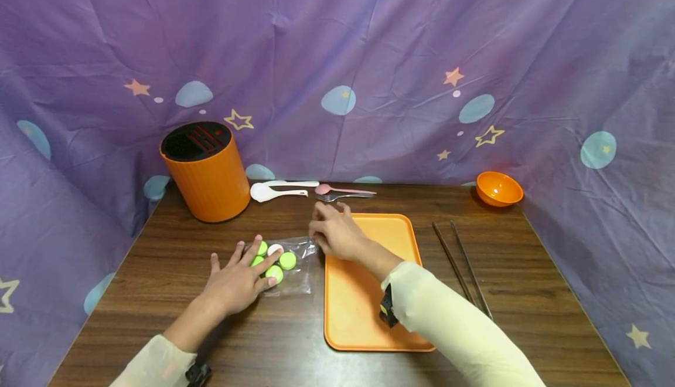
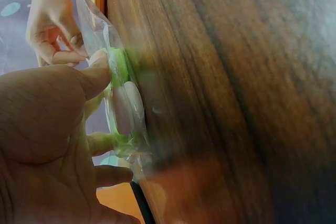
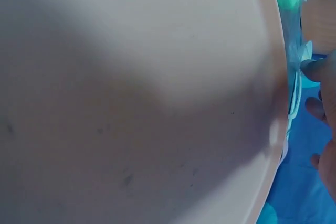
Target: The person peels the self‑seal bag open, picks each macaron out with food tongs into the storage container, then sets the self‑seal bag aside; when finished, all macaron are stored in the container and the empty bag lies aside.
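A clear plastic bag (image 1: 302,283) lies on the table, holding several round green pieces (image 1: 287,260) and a white one (image 1: 275,250). My left hand (image 1: 234,286) rests on the bag's left part with fingers spread and fairly straight; in the left wrist view its thumb (image 2: 98,72) touches the plastic beside the pieces. At the bag's right end my right hand (image 1: 337,236) pinches the edge between thumb and fingers, above the left rim of an orange tray (image 1: 353,316). The right wrist view catches only part of that hand (image 3: 326,108) past the tray's edge.
An orange knife block (image 1: 208,184) stands back left. Along the back lie a white ladle (image 1: 263,192), another white utensil (image 1: 295,183), a pink spoon (image 1: 343,190) and a fork (image 1: 345,197). Chopsticks (image 1: 454,264) lie right of the tray; an orange bowl (image 1: 498,189) sits back right.
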Demonstrator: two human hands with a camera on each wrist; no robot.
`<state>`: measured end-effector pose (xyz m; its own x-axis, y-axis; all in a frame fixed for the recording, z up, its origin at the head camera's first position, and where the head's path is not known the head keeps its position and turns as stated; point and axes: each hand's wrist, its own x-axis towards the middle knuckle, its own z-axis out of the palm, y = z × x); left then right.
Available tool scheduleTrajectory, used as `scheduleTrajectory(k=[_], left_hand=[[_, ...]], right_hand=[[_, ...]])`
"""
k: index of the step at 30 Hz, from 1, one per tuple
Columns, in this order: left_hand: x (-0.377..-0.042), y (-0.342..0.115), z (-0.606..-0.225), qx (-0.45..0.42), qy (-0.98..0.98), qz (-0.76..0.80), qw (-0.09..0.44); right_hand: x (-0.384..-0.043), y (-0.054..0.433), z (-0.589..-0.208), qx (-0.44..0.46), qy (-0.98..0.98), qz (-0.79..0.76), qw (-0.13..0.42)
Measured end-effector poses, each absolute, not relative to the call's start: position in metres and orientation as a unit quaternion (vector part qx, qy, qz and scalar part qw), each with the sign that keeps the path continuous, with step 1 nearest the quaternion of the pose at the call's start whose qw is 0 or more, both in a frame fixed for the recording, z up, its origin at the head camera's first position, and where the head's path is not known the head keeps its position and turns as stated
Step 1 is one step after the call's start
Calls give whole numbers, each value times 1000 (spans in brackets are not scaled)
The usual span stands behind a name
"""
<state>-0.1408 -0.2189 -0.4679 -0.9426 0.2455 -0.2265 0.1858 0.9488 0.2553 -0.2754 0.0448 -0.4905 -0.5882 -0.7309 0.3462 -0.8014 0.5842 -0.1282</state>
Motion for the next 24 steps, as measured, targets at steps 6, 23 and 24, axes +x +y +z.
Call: scheduleTrajectory(k=[6, 23, 24], left_hand=[[-141, -219, -467, 111, 979, 116, 128], [-143, -219, -468, 111, 980, 106, 129], [-143, -219, -468, 111, 980, 106, 128]], right_hand=[[-277, 49, -494, 449, -870, 140, 147], [-278, 48, -499, 432, -888, 109, 114], [-278, 48, -499, 434, -887, 107, 117]])
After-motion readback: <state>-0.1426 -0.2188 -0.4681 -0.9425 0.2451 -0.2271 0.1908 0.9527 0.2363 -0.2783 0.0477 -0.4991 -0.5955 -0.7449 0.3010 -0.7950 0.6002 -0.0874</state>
